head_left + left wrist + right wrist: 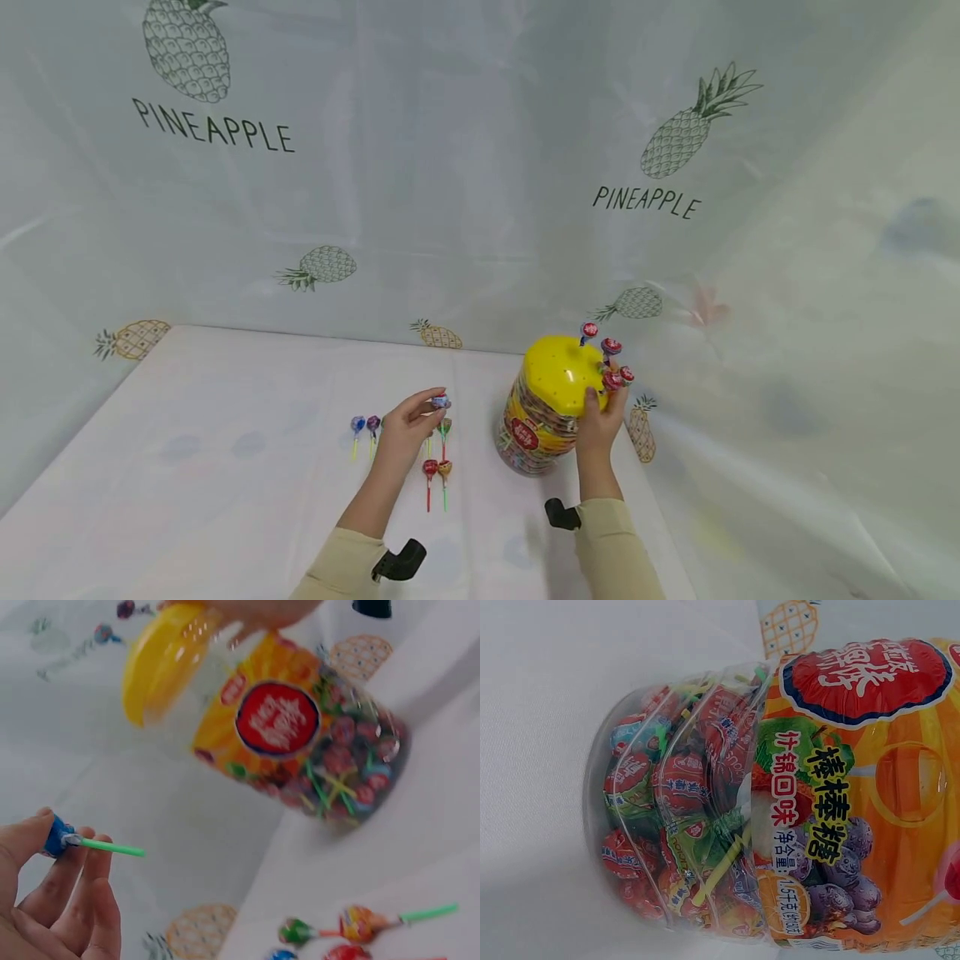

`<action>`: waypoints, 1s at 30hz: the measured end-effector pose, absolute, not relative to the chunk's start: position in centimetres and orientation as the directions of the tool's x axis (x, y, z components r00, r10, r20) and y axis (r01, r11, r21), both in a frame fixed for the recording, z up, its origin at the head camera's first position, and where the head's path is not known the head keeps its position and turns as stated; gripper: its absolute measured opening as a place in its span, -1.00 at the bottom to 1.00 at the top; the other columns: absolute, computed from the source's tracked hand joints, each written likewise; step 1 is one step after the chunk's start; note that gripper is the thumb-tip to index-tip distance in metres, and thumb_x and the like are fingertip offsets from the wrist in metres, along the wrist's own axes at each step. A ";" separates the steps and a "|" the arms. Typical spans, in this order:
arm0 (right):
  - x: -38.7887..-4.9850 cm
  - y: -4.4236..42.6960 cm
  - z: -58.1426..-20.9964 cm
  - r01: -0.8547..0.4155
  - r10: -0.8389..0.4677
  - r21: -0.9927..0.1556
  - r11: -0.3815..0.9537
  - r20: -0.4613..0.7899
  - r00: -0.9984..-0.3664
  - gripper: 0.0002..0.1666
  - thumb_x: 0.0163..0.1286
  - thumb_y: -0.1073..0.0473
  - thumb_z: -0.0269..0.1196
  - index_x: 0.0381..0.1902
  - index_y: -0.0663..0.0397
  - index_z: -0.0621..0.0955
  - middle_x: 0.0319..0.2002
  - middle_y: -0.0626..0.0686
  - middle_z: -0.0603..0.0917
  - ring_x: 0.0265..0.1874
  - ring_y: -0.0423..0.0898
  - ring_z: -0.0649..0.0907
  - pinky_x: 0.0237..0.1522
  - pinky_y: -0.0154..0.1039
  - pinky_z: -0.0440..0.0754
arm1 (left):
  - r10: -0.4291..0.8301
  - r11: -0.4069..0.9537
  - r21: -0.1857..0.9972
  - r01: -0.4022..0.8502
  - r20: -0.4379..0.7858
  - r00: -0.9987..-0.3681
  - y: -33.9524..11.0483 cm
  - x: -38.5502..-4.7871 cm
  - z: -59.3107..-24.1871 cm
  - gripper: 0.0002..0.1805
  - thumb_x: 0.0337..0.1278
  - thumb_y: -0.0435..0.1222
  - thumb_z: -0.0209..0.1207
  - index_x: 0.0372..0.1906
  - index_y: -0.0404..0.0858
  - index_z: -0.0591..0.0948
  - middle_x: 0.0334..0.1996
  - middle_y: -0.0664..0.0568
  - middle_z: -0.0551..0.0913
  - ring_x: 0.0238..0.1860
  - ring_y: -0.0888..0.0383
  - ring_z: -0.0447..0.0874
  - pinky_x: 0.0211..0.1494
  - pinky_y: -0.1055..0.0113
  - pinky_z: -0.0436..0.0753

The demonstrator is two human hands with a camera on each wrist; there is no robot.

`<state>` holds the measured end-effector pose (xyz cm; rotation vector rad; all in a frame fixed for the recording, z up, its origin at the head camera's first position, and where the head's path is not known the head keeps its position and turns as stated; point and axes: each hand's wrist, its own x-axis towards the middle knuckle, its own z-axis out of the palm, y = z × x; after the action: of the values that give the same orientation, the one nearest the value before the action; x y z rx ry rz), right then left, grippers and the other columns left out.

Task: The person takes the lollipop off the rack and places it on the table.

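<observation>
Between thumb and fingers my left hand [401,433] pinches a blue-wrapped lollipop [57,837] by its head; its green stick points away from the palm. To the right, a clear plastic lollipop jar [528,432] with a yellow-orange label stands tilted on the table. My right hand [598,425] grips the jar near its yellow lid [561,375], on the right side; some of its fingers are hidden behind. Several lollipops [612,379] stick out of the lid. Through the jar's wall, the right wrist view shows many wrapped candies [682,780].
Lollipops lie in rows on the white table [225,500]: a blue one [357,424] and a purple one [373,423] left of my left wrist, a red one [430,468] and an orange one [445,468] right of it. A pineapple-print curtain [465,167] hangs behind.
</observation>
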<state>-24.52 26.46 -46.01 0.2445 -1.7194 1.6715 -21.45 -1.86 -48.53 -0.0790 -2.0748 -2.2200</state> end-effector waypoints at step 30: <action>-24.4 26.3 -45.9 -0.582 0.341 -0.803 0.126 0.586 -0.735 -0.38 0.46 0.32 0.05 0.44 0.16 0.22 0.33 0.06 0.36 0.29 -0.08 0.38 0.27 -0.36 0.32 | -0.015 0.351 0.935 -0.046 -0.044 -0.999 -6.4 -21.1 -58.9 -0.58 0.06 -0.34 0.38 0.09 -0.19 0.65 -0.48 0.14 0.63 -0.42 0.18 0.56 -0.27 0.21 0.53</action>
<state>-24.38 26.27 -45.91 0.2352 -1.7137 1.6938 -21.05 -6.40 -58.85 0.0585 -2.6044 -1.8047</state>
